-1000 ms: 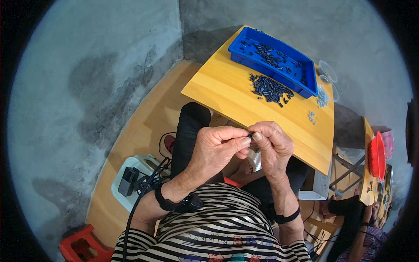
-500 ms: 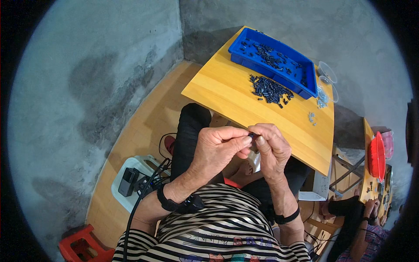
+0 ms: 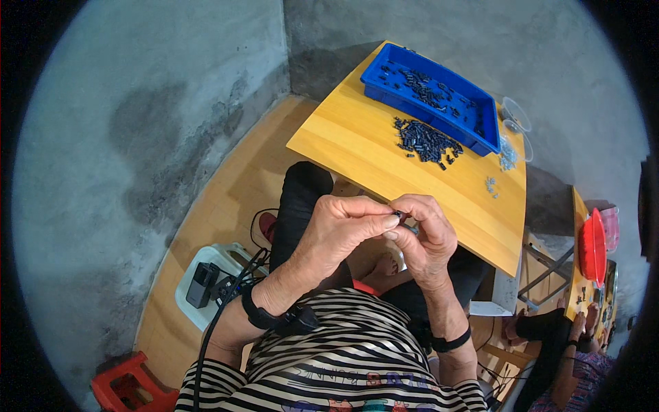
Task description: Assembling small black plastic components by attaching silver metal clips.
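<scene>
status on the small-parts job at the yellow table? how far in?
Done: cannot tell; no finished batch is clearly set apart. In hand: left hand and right hand pinch one small dark part between their fingertips, above the lap. Left: a loose pile of dark parts lies on the yellow table, and more sit in the blue tray.

Bare-concrete workshop, parts-strewn table (image 3: 357, 147)

Black-and-white striped shirt (image 3: 343, 357); black wristbands, left (image 3: 264, 317) with cable, right (image 3: 449, 341); dark trousers (image 3: 298, 199).
</scene>
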Demonstrator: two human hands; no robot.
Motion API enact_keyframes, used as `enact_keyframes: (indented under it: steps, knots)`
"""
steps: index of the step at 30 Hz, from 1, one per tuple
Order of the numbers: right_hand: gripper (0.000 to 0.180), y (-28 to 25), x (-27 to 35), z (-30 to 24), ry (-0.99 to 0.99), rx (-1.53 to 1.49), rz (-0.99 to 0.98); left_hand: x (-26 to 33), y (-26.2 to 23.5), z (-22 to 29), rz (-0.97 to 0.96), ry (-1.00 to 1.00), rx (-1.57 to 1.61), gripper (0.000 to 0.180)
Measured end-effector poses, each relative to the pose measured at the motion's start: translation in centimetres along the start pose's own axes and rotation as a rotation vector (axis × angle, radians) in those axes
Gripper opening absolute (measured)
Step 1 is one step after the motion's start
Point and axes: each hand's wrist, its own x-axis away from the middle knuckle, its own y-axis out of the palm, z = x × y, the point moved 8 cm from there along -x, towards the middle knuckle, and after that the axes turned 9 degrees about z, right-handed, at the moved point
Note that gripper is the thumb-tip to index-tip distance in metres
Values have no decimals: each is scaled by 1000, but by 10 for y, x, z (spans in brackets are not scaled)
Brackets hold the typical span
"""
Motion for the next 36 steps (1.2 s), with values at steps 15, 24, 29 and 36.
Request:
enact_keyframes:
  steps: [15, 24, 29, 36]
  knots:
    - [33, -9, 5, 10, 80, -114, 83, -5, 3, -3, -127, -92, 43, 30]
    - [33, -7, 5, 7, 41, -82, 62, -6, 7, -1, -188, -24, -78, 28]
    - [32, -5, 3, -2, -55, 37, 25, -11, 5, -1, -168, 24, -143, 23]
    - [34, -7, 3, -4, -124, 107, 31, -10, 10, -2, -169, 18, -94, 14]
